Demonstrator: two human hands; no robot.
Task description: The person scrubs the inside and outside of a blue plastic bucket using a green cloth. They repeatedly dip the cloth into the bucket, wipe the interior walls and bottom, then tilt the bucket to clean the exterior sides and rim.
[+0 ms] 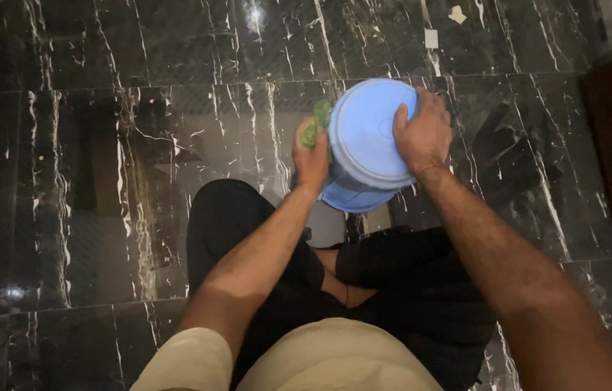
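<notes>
Blue plastic, that bucket, turned bottom-up and tipped toward the person, held above a black marble floor in front of their knees. From the head view, the right hand lay spread flat over the round base, fingers curled on the rim, steadying it. The left hand was closed around a green scrubber, pressed against the bucket's side wall. I'd guess it was light and empty, stiff but a bit flexy at the wall, and probably slick if wet, so the rim and the ridged base edge looked like the safest spots to hold. The floor was glossy with white veining; the scrubber seemed soft and squashy.
</notes>
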